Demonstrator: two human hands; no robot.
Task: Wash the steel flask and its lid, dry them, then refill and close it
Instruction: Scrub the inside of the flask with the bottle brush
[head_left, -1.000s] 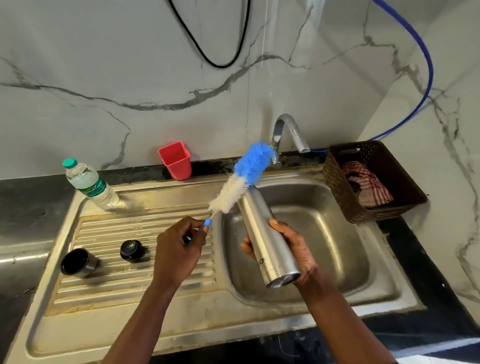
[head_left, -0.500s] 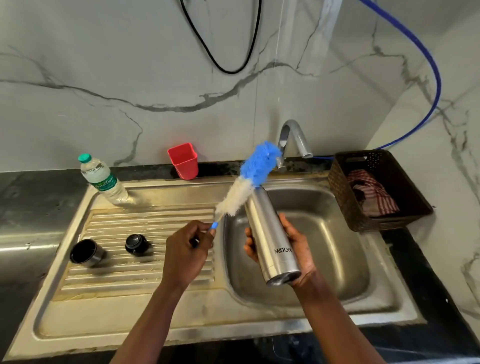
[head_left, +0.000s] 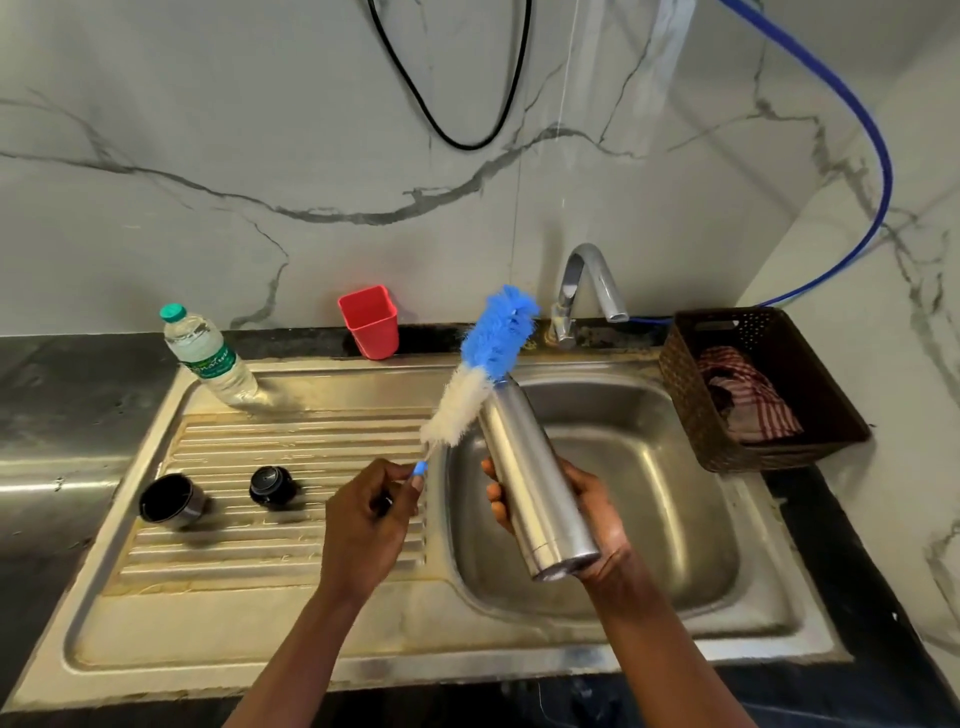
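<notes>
My right hand grips the steel flask round its lower half, holding it tilted over the sink basin with its mouth pointing away and up. My left hand holds the handle of a bottle brush with white and blue bristles. The brush lies outside the flask, beside its neck, its blue tip above the mouth. On the ribbed drainboard to the left lie the flask's steel cap and a black inner stopper.
A plastic water bottle stands at the drainboard's back left, a red cup behind it against the wall. The tap is off. A brown basket with a checked cloth sits right of the sink.
The flask has turned in my right hand, so its printed label no longer shows. The brush stays beside the flask's neck, barely shifted.
</notes>
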